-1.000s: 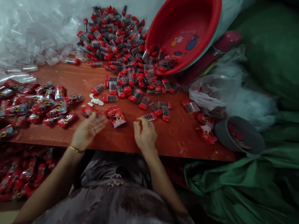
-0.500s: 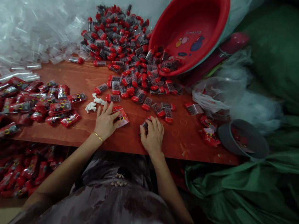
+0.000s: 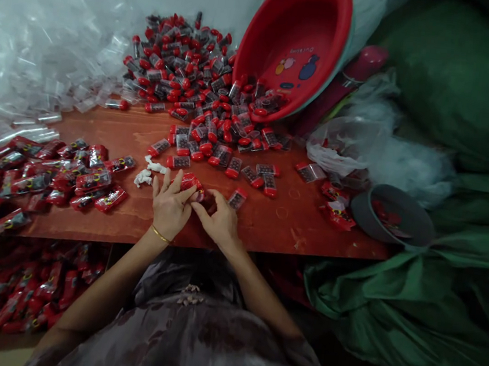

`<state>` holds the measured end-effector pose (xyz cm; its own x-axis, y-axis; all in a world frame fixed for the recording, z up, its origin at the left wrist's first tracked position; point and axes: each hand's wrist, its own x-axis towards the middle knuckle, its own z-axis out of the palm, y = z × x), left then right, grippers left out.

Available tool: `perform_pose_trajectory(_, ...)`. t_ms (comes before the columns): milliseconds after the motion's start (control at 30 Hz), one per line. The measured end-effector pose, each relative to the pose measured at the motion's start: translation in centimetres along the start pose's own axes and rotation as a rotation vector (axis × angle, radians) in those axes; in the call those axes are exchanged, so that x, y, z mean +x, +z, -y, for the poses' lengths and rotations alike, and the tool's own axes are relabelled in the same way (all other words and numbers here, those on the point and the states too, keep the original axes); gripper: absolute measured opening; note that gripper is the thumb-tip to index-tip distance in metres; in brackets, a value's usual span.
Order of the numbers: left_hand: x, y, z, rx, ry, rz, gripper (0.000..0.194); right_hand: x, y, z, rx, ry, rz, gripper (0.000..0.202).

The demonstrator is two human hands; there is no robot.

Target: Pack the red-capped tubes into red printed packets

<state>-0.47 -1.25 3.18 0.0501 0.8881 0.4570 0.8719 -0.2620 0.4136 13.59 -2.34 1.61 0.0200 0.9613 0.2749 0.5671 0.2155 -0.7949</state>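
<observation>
— Step?
— Looks like working red packet [image 3: 190, 181] at twelve o'clock from body, with left hand [image 3: 170, 209] splayed, right hand [image 3: 221, 220] bunched; can't tell either grasp
— Next?
— Probably calls for light fingertip control

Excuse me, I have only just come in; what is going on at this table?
A person's left hand spreads over a red packet on the table; the right hand is at the packet's right side, though what its fingertips grip is unclear. A red-capped container lies by the right hand, and white pieces lie beside the left. Many filled red packets lie further left, with heaped containers behind, beside a tilted red basin.
</observation>
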Motion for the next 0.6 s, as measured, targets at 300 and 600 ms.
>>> perform_pose_trajectory(300, -0.1, -0.2, -2.7, -1.203, -0.804, 0.181, 0.040, 0.7, 0.7, 0.4, 0.127, 0.046, -0.064, 0.034)
perform_pose_trajectory(600, 0.8, -0.4, -3.5, -1.357, -1.119, 0.139, 0.044, 0.2, -3.5, -1.8, -0.488, 0.193, -0.102, 0.042)
